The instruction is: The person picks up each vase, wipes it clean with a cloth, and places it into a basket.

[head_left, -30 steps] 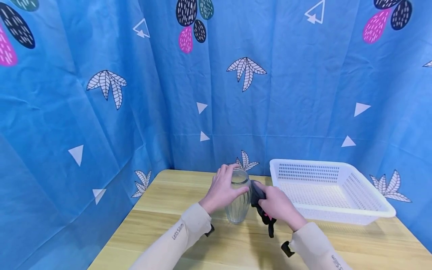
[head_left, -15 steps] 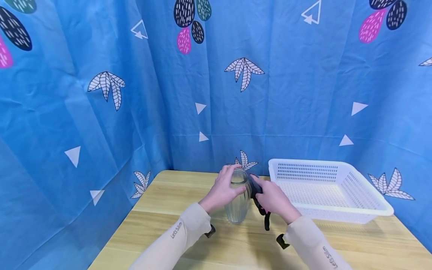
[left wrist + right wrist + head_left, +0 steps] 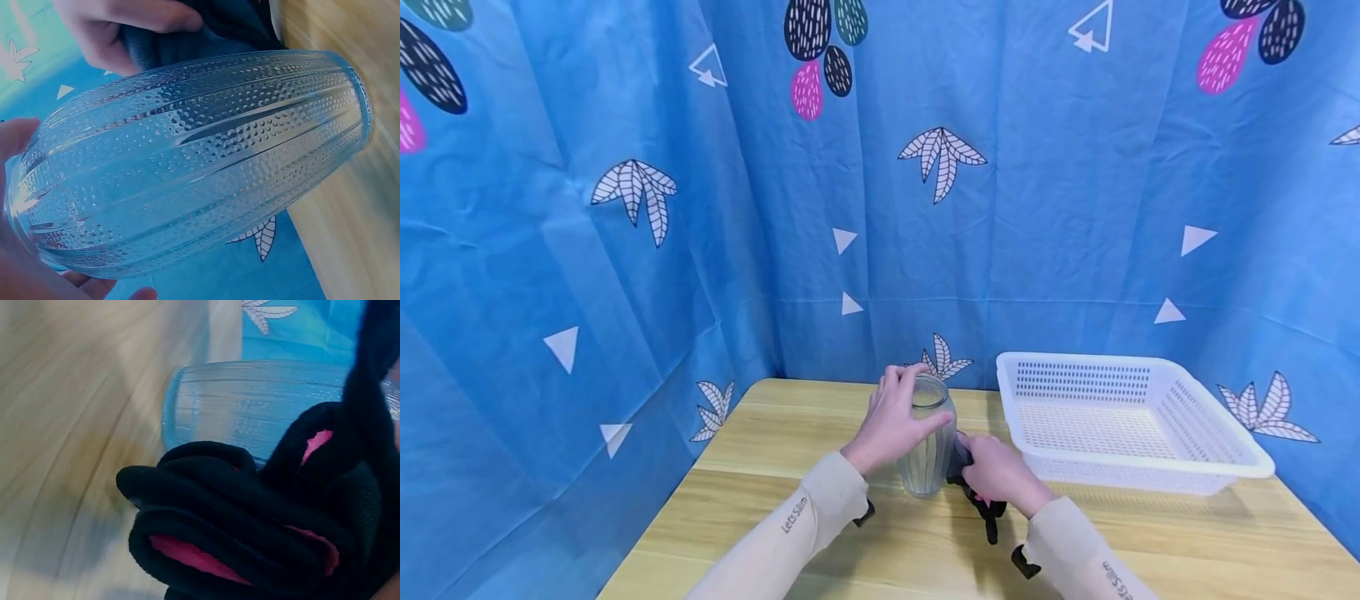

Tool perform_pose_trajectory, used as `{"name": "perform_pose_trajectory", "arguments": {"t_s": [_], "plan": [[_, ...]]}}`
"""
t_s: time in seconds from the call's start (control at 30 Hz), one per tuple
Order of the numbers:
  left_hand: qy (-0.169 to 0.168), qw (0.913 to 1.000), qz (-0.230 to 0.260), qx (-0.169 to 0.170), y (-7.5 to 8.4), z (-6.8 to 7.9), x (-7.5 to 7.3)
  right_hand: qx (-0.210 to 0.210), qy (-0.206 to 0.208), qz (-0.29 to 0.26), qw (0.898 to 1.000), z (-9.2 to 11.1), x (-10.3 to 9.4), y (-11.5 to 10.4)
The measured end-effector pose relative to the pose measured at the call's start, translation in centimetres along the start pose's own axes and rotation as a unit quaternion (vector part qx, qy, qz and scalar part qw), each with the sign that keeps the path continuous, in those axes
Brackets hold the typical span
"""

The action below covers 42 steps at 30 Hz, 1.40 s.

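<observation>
A clear glass vase (image 3: 927,462) with ribbed, dimpled sides stands upright on the wooden table. My left hand (image 3: 895,417) holds it near the top, thumb on the near side and fingers around the far side of the rim. My right hand (image 3: 1000,473) grips a bunched dark cloth (image 3: 983,502) against the vase's right side, low down. Up close in the right wrist view, the cloth (image 3: 212,512) shows thick black folds with pink inside. In the left wrist view, the right fingers (image 3: 159,15) press over the cloth beside the glass.
A white perforated plastic basket (image 3: 1120,471) sits at the right of the wooden table (image 3: 760,467). A blue patterned curtain (image 3: 880,208) hangs behind and along the left side. A black strap (image 3: 1025,562) is at my right wrist.
My right hand rose a little with the cloth along the vase's side, then came down lower and nearer to me. My left hand and the vase stay nearly in place.
</observation>
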<state>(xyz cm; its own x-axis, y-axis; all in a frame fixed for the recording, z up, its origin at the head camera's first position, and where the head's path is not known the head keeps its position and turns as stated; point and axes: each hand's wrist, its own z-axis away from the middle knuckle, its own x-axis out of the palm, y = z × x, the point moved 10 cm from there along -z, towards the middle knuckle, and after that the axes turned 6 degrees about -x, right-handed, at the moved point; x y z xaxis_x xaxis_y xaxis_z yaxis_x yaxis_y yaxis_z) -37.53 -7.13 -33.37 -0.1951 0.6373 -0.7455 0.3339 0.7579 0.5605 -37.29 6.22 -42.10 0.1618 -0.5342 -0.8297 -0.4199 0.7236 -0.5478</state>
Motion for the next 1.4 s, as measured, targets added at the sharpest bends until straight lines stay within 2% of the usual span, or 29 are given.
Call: {"name": "perform_pose_trajectory", "arguments": {"t_s": [0.13, 0.27, 0.5, 0.63, 0.73, 0.83, 1.03, 1.23, 1.33, 1.4], "plan": [[0.001, 0.9999, -0.013, -0.001, 0.1, 0.1, 0.1, 0.003, 0.022, -0.027, 0.999, 0.5, -1.4, -0.3], [-0.002, 0.9999, -0.012, 0.003, 0.4, 0.1, 0.0, 0.011, 0.057, -0.038, 0.998, 1.1, -3.8, -1.1], [-0.028, 0.9992, 0.029, 0.004, 0.8, 0.0, 0.0, -0.003, 0.111, -0.054, 0.992, 1.9, -7.9, -3.3], [-0.046, 0.9973, 0.057, 0.008, 1.0, 0.0, 0.1, -0.018, 0.134, -0.051, 0.99, 1.7, -9.1, -4.2], [-0.051, 0.9962, 0.07, 0.01, 1.1, 0.0, 0.2, -0.018, 0.123, -0.044, 0.991, 1.0, -8.7, -4.1], [-0.05, 0.9958, 0.076, 0.008, 0.9, -0.1, 0.3, -0.008, 0.102, -0.045, 0.994, 0.1, -7.4, -3.2], [-0.035, 0.9973, 0.064, 0.011, 0.8, 0.0, 0.1, 0.002, 0.073, -0.062, 0.995, -1.0, -4.1, -0.8], [-0.025, 0.9991, 0.032, 0.009, 0.7, 0.1, 0.0, 0.009, 0.011, -0.071, 0.997, -0.8, -0.2, 1.0], [-0.018, 0.9997, 0.018, 0.004, 0.5, 0.1, 0.0, 0.004, 0.012, -0.056, 0.998, -0.4, 0.2, 1.0], [-0.014, 0.9999, 0.009, -0.001, 0.3, 0.2, 0.0, 0.0, 0.024, -0.053, 0.998, -0.2, -0.3, 0.7]]}}
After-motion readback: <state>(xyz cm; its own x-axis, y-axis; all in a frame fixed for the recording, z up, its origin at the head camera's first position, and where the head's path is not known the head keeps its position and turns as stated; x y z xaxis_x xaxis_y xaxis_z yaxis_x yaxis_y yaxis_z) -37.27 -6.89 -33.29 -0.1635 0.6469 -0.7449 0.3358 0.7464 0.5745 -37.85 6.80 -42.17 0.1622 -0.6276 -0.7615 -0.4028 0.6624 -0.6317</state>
